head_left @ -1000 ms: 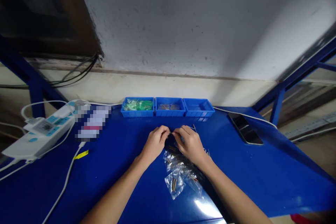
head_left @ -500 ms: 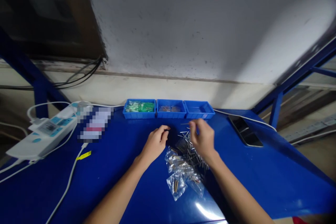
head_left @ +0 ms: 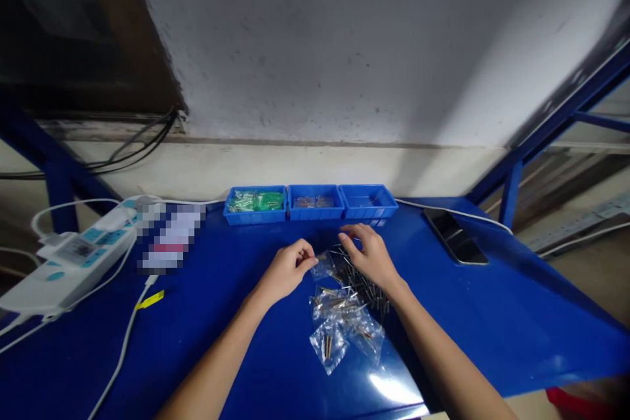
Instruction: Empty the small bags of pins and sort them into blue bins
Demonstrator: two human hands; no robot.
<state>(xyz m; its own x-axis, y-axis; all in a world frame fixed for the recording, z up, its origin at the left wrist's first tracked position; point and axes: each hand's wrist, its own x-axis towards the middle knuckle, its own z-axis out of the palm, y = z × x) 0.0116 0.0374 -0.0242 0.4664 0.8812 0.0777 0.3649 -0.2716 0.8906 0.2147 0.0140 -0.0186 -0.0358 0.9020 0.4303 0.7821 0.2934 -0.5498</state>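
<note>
My left hand (head_left: 289, 268) has its thumb and fingertips pinched on the edge of a small clear plastic bag (head_left: 323, 266). My right hand (head_left: 370, 253) hovers over a loose pile of thin metal rods (head_left: 365, 285), its fingers loosely extended, the thumb apart, and nothing visible between them. Several small clear bags (head_left: 339, 307) lie in a heap nearer me, with brass-coloured and dark pins inside. One bag (head_left: 329, 345) lies at the front of the heap, its brass-coloured pins plainly visible.
Along the wall stand a blue bin (head_left: 254, 217) with green and clear packets, a middle bin (head_left: 315, 213) with small bags, and a right bin (head_left: 369, 211) with a faint thin item. A phone (head_left: 457, 236) lies right; a white power strip (head_left: 73, 269) and cables lie left.
My right hand, earlier pinching a thin rod, has opened its fingers, and the rod no longer shows there. A clear bag now shows at my left fingertips. The view has shifted slightly.
</note>
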